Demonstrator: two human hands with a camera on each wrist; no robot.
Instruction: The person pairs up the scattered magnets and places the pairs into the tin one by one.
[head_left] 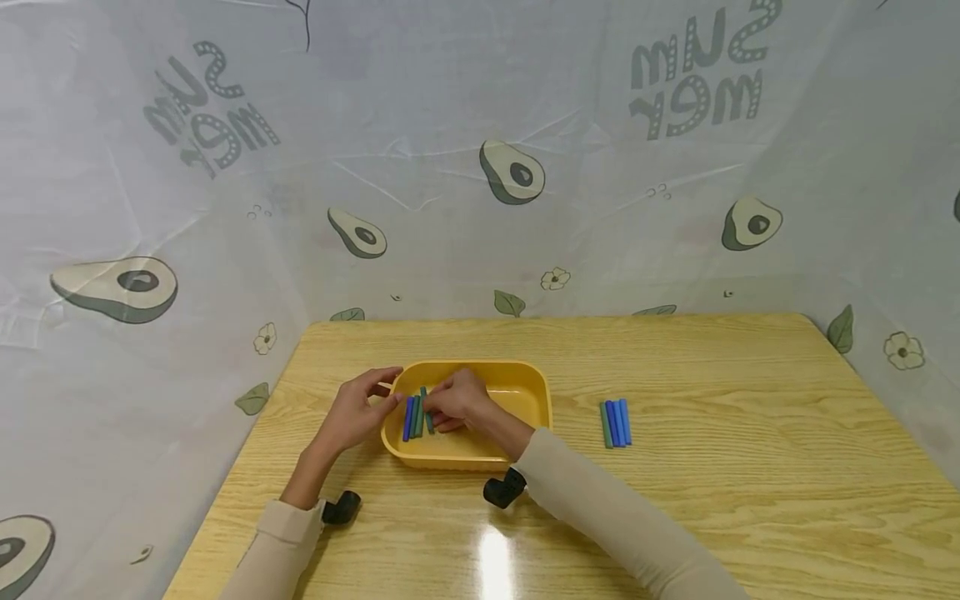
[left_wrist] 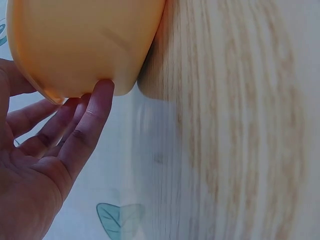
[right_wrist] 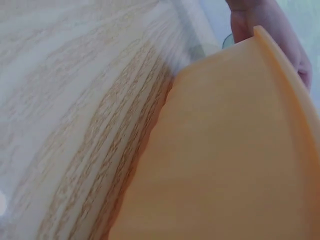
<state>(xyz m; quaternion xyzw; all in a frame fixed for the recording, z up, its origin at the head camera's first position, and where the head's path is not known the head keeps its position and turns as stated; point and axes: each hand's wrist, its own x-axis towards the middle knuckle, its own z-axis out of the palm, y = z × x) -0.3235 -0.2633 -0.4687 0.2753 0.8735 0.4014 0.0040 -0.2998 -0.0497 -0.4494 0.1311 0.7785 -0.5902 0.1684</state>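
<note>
A yellow tray (head_left: 461,460) stands on the table, with a blue stick (head_left: 408,418) and green sticks (head_left: 417,417) lying side by side at its left end. My left hand (head_left: 363,410) grips the tray's left end, thumb over the rim and fingers against the outer wall; the left wrist view shows the fingertips on that yellow wall (left_wrist: 85,45). Inside the tray, my right hand (head_left: 461,398) pinches a dark green stick (head_left: 430,422) beside the others. Its fingers are hidden behind the tray's side (right_wrist: 215,145) in the right wrist view.
To the right of the tray, a small row of sticks, one green (head_left: 606,425) and several blue (head_left: 618,422), lies on the wooden table (head_left: 720,492). A printed cloth (head_left: 435,100) hangs behind and at both sides of the table.
</note>
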